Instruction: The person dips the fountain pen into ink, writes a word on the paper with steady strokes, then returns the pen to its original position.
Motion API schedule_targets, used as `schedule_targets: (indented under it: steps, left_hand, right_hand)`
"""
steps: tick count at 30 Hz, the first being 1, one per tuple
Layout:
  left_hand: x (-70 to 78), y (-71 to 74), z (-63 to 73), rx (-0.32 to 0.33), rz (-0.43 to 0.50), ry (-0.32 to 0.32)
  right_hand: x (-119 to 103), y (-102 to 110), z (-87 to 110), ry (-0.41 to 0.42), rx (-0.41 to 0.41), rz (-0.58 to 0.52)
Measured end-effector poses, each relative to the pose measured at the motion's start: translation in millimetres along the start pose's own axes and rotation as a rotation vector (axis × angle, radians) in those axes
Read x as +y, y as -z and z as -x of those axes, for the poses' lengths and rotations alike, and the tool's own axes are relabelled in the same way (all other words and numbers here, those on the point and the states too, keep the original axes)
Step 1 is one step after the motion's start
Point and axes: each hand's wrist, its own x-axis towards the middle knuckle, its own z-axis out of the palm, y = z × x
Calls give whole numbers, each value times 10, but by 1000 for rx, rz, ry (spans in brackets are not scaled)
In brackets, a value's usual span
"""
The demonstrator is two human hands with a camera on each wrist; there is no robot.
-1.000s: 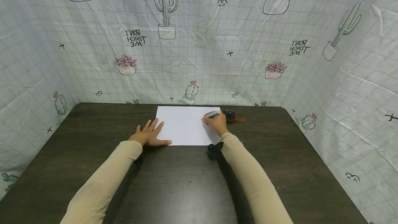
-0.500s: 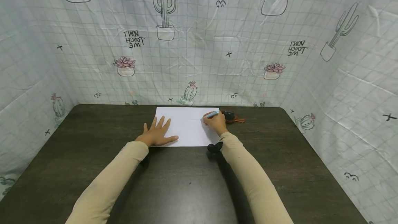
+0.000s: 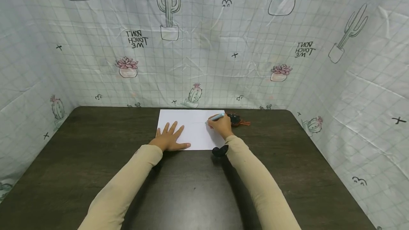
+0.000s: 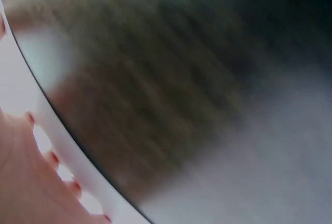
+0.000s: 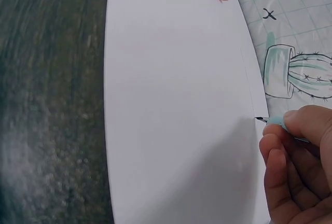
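A white sheet of paper (image 3: 195, 134) lies on the dark table. On its left part rests my left hand (image 3: 169, 139), palm down with fingers spread; the left wrist view shows part of this hand (image 4: 31, 177) at its lower left. My right hand (image 3: 222, 125) pinches a light blue pen (image 3: 218, 117) over the paper's right part. In the right wrist view the dark tip of the pen (image 5: 264, 120) meets the paper at the end of a faint thin line (image 5: 249, 81). The curled fingers hide much of the pen's barrel there.
Just beyond my right hand lies a dark object with orange-brown strands (image 3: 236, 120), partly hidden. The dark wood table (image 3: 188, 187) reaches back to a cloth (image 3: 204, 59) printed with cacti, which also hangs on both sides. A black rounded piece (image 3: 219, 151) sits at my right wrist.
My left hand has slid right from the paper's left edge further onto the sheet, fingers still spread. The right hand and pen stay almost in place.
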Motion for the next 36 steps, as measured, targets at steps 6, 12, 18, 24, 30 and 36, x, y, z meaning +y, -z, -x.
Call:
schedule_targets:
  steps: [6, 12, 18, 24, 30, 36]
  left_hand:
    - [13, 40, 13, -9, -4, -1]
    - [24, 62, 27, -24, -11, 18]
    - [26, 57, -2, -17, -21, 28]
    - [68, 76, 23, -23, 1, 31]
    - [85, 90, 35, -15, -1, 36]
    - [79, 95, 52, 0, 3, 28]
  right_hand:
    - [-41, -23, -15, 15, 23, -48]
    - [-108, -116, -36, 1, 44, -168]
    - [-160, -200, -35, -14, 57, -181]
    - [-160, -276, -21, -83, 77, -135]
    - [-187, -292, -16, -96, 97, -145]
    - [-188, -304, -32, -92, 102, -135]
